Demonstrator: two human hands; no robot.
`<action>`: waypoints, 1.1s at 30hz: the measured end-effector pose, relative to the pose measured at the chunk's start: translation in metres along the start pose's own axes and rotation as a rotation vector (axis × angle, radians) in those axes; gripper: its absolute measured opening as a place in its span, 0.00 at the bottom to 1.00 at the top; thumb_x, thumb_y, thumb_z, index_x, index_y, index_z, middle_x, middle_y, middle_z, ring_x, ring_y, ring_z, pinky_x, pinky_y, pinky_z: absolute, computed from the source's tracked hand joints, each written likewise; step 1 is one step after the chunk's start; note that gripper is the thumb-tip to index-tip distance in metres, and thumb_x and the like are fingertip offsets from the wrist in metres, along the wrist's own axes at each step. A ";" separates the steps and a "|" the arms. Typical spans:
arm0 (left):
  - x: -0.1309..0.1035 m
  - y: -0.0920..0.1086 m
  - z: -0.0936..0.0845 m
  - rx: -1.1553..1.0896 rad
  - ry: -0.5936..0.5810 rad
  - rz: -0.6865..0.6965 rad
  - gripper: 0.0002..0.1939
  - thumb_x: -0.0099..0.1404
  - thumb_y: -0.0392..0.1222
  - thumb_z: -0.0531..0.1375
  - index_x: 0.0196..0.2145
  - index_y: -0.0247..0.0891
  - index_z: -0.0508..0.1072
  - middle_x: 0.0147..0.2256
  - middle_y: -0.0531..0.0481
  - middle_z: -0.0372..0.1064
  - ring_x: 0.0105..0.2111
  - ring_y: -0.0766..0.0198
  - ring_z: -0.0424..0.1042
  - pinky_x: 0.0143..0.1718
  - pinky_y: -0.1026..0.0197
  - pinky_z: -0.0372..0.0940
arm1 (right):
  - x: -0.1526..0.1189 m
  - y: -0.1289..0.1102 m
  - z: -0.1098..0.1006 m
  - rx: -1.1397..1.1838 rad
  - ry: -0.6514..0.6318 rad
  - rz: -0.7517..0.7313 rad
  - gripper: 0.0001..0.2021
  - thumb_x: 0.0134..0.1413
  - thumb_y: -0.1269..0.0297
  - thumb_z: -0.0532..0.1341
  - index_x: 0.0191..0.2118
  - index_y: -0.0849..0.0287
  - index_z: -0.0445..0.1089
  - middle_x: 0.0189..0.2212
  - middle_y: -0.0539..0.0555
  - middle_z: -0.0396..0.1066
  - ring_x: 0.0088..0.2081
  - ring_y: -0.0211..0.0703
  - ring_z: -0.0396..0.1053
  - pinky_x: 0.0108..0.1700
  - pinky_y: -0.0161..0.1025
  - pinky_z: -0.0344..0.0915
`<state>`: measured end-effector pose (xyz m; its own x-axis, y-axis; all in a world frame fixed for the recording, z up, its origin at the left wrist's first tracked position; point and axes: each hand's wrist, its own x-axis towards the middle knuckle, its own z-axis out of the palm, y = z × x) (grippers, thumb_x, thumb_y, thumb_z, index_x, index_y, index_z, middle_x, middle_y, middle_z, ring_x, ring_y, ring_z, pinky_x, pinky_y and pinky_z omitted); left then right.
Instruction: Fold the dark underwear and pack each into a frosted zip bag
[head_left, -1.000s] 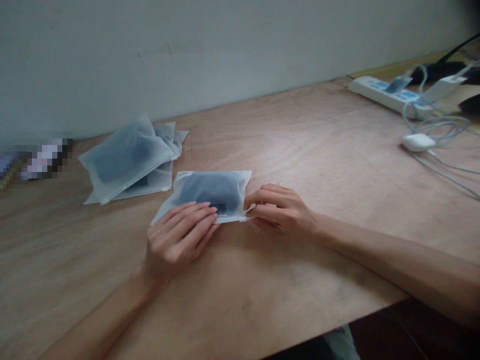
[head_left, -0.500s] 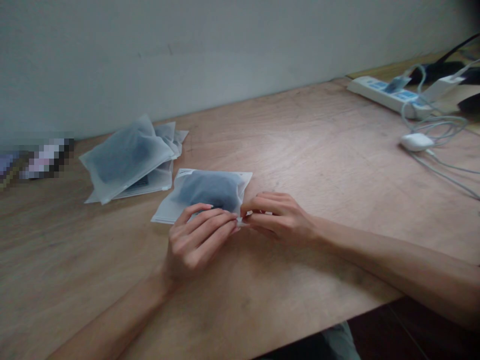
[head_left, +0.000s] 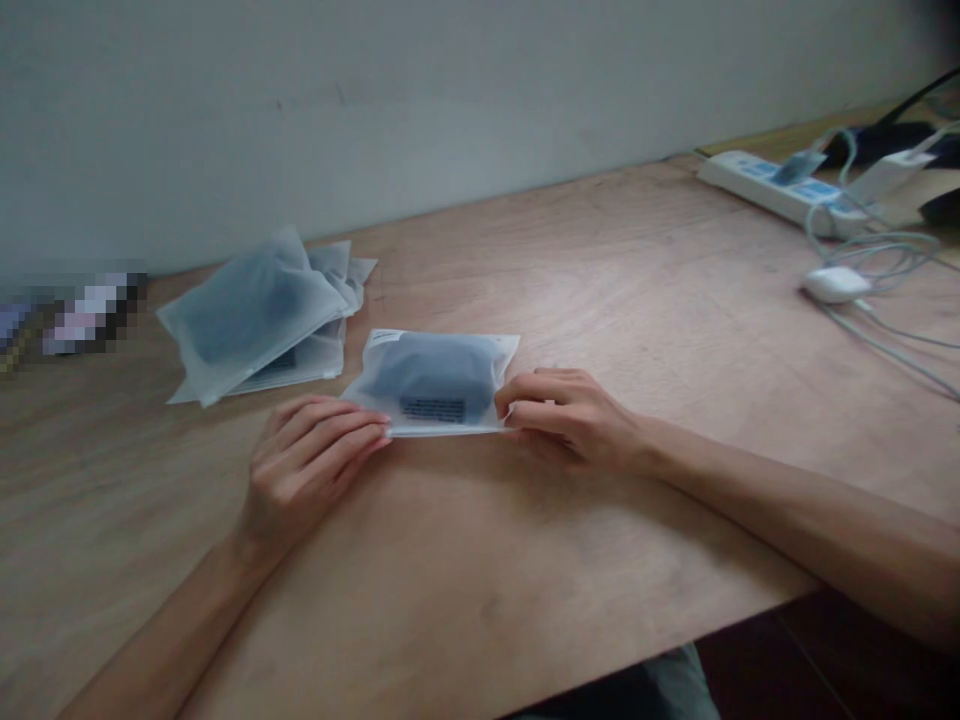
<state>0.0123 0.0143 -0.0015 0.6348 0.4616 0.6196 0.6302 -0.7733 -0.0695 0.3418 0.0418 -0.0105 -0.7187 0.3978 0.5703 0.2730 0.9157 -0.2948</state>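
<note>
Frosted bag [head_left: 439, 372] flat on worktop [head_left: 525, 580], btwn hands; long axis L–R, seam edge twd wearer; L grip [head_left: 311, 455] pinching that edge nr its L end; R grip [head_left: 574, 418] pinching nr-R corner; bag pile [head_left: 251, 310] close, far-L; room R, out to power strip [head_left: 780, 192]; worktop's front edge slants up to R.

Single view, head cam: worn on person, looks fwd + down, approx. centred over wooden tabletop [head_left: 600, 560], wall [head_left: 450, 100] as backdrop. Close range: L hand [head_left: 311, 465], R hand [head_left: 566, 415] and frosted zip pouch [head_left: 442, 370] nr mid-frame. Table/wall line climbs to R; power strip [head_left: 750, 187] farther off, upper R. Pic ht squeezed.
</note>
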 end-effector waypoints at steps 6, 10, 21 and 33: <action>-0.005 -0.019 0.004 0.038 -0.006 -0.110 0.04 0.69 0.36 0.65 0.42 0.42 0.77 0.39 0.53 0.80 0.41 0.59 0.77 0.45 0.51 0.72 | -0.003 0.001 -0.006 0.131 0.025 0.016 0.06 0.63 0.73 0.58 0.35 0.60 0.69 0.40 0.54 0.75 0.29 0.31 0.65 0.30 0.31 0.58; -0.006 -0.022 0.006 0.055 0.012 -0.245 0.06 0.74 0.41 0.59 0.42 0.42 0.77 0.41 0.53 0.79 0.43 0.60 0.77 0.47 0.50 0.74 | -0.003 0.001 -0.007 0.185 0.048 0.062 0.04 0.62 0.73 0.60 0.34 0.60 0.70 0.44 0.56 0.75 0.27 0.29 0.64 0.30 0.31 0.59; -0.004 -0.017 0.000 -0.026 -0.013 -0.201 0.05 0.64 0.36 0.65 0.38 0.41 0.75 0.41 0.49 0.78 0.42 0.55 0.77 0.48 0.49 0.72 | -0.002 0.014 -0.014 0.226 0.093 0.124 0.03 0.59 0.73 0.61 0.34 0.60 0.70 0.38 0.56 0.75 0.37 0.38 0.73 0.37 0.33 0.68; 0.003 0.003 0.001 -0.025 0.006 -0.004 0.09 0.63 0.34 0.69 0.41 0.39 0.77 0.39 0.51 0.79 0.38 0.60 0.78 0.46 0.55 0.73 | -0.001 0.012 -0.016 0.141 0.109 0.164 0.04 0.54 0.67 0.64 0.33 0.60 0.69 0.37 0.57 0.73 0.35 0.40 0.72 0.36 0.36 0.68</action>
<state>0.0166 0.0142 -0.0009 0.6297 0.4619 0.6246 0.6210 -0.7824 -0.0474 0.3556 0.0532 -0.0026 -0.5966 0.5516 0.5829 0.2830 0.8243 -0.4903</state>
